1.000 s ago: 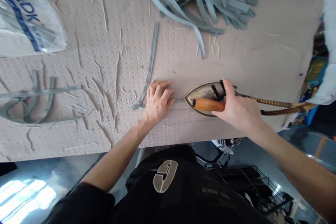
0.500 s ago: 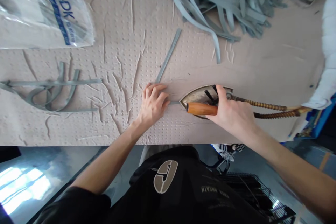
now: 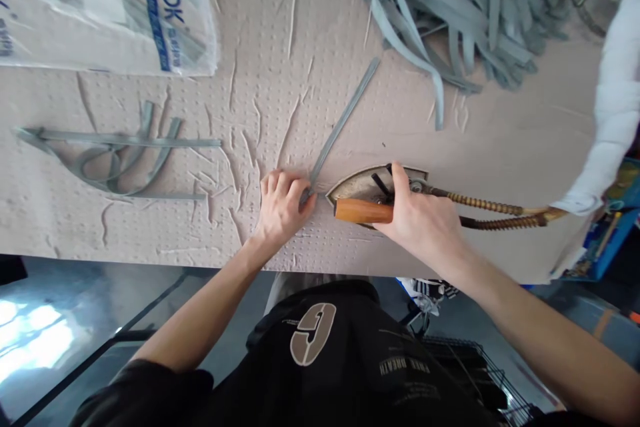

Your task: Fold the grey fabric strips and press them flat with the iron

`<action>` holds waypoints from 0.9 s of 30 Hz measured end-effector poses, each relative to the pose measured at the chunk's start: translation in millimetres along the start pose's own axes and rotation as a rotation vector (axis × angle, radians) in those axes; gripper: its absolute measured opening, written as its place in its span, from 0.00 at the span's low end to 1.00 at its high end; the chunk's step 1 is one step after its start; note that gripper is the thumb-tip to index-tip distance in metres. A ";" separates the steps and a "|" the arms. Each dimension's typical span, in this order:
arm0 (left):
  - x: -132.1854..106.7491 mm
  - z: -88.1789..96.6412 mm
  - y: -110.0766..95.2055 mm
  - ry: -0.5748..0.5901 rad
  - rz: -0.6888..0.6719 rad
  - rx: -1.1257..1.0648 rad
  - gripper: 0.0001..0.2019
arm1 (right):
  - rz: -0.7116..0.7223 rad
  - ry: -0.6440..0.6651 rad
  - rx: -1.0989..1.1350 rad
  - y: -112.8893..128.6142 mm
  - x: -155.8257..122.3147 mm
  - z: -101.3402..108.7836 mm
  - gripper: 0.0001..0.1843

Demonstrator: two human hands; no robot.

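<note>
My right hand (image 3: 420, 220) grips the orange wooden handle of a metal iron (image 3: 360, 188) that rests flat on the padded beige table (image 3: 250, 113). Its pointed nose faces left. Just left of the nose, my left hand (image 3: 281, 205) is curled, fingers pressed on the end of a grey fabric strip (image 3: 343, 121). The strip runs up and to the right from my fingers. A braided cord (image 3: 490, 208) leaves the back of the iron to the right.
A heap of grey strips (image 3: 460, 7) lies at the far right. Several pressed strips (image 3: 115, 153) lie at the left. A clear plastic bag with blue lettering (image 3: 105, 7) sits at the top left. A white-sleeved arm (image 3: 610, 107) is at the right edge.
The iron and both hands have shifted left along the table. The strip now angles up to the right from my left fingers, which have curled tighter on its end.
</note>
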State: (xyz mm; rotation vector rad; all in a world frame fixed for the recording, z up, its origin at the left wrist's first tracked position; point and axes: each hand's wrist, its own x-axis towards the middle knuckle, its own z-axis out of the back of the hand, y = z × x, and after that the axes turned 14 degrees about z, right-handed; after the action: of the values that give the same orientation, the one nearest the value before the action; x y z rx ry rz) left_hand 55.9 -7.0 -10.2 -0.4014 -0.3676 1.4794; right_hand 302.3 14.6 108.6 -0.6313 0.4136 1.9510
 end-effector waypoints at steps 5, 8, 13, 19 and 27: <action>-3.7 7.9 -3.5 0.052 0.074 0.042 0.08 | -0.048 0.031 -0.023 0.2 -2.9 1.7 0.59; -3.0 16.0 -9.1 0.132 0.145 0.033 0.11 | -0.061 0.077 -0.047 2.1 -1.7 6.5 0.58; 2.8 27.3 -14.3 0.266 0.197 0.029 0.10 | -0.063 0.106 -0.062 13.3 6.2 14.7 0.53; 13.1 34.9 -19.9 0.365 0.201 0.085 0.12 | -0.077 0.123 -0.058 21.6 8.2 16.9 0.55; 11.0 32.3 -17.7 0.349 0.197 0.070 0.11 | -0.077 0.138 -0.040 24.5 12.0 18.9 0.54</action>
State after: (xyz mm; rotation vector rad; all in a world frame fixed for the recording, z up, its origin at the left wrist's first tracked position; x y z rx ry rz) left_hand 56.7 4.3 26.5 -0.6421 0.0017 1.5731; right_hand 271.3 22.6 117.1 -0.7995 0.4307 1.8524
